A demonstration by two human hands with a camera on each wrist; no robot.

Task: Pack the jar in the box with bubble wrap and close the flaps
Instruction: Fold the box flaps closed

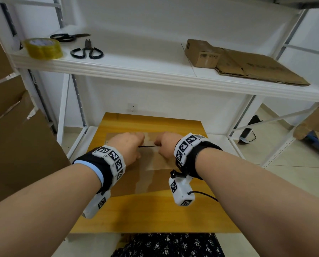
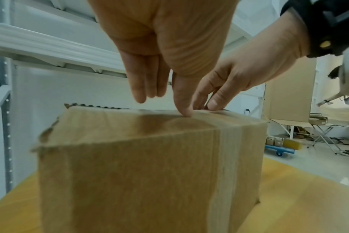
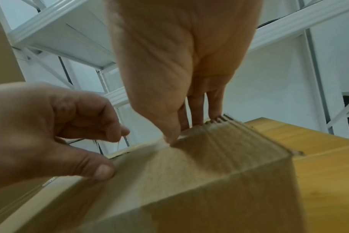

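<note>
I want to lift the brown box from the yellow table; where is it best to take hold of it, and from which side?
Probably by the two opposite side walls of the cardboard box, one palm coming in from each side, low down. The top flaps are only pressed shut under the left hand and right hand, with a dark slit between them, so gripping the flaps may reopen them.

The brown cardboard box (image 1: pixel 155 160) stands upright on the wooden tabletop; flaps nearly shut; old tape down its side.
</note>
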